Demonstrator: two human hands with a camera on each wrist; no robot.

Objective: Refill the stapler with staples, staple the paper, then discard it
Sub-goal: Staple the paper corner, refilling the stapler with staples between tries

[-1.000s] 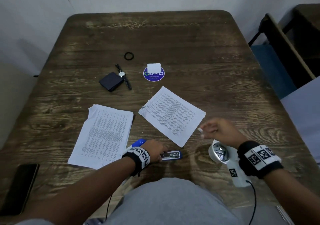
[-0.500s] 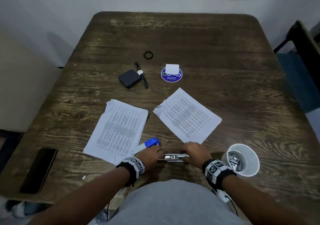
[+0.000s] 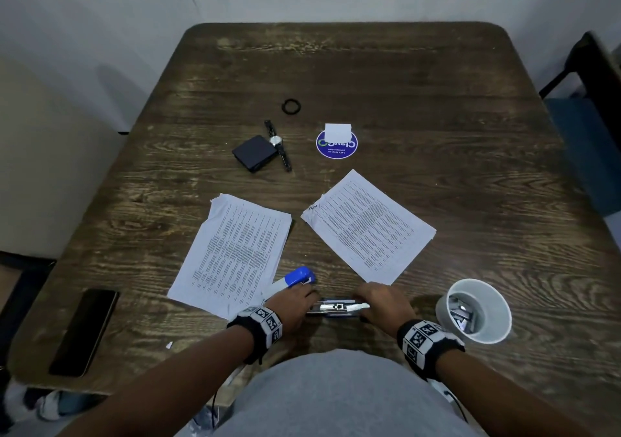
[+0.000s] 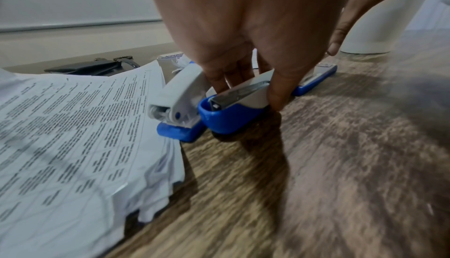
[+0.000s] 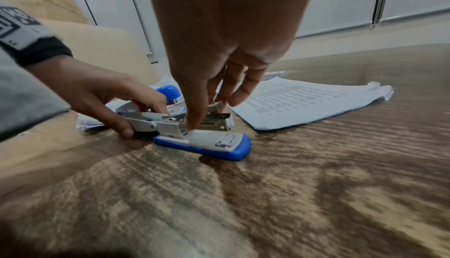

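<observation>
From the head view, the stapler (image 3: 331,308) lies opened flat at the near edge of the tabletop (image 3: 369,67), its blue-tipped cover swung out toward the left stack of printed paper (image 3: 235,252). The left hand (image 3: 294,304) holds its hinge end and the right hand (image 3: 383,302) covers its front end. A second stack of printed paper (image 3: 368,226) lies just beyond, and a white cup of staple strips (image 3: 473,312) stands near the right wrist. Knuckles hide the fingertips here.

From the left wrist view, the left hand (image 4: 243,31) has its grip clamped on the stapler (image 4: 233,108), thumb on one side of the grey magazine housing and fingers on the other. That is the sound place to hold it: the body is rigid metal and plastic, light, and likely to skid on the wood unless pinned. The channel's contents are shadowed.

From the right wrist view, the right hand (image 5: 219,41) reaches down with fingers curled, tips pressing into the open metal magazine of the stapler (image 5: 202,137). Whether a staple strip sits between them I cannot tell; the strip would be small, brittle and easily snapped. The left hand (image 5: 109,98) steadies the rear.
</observation>
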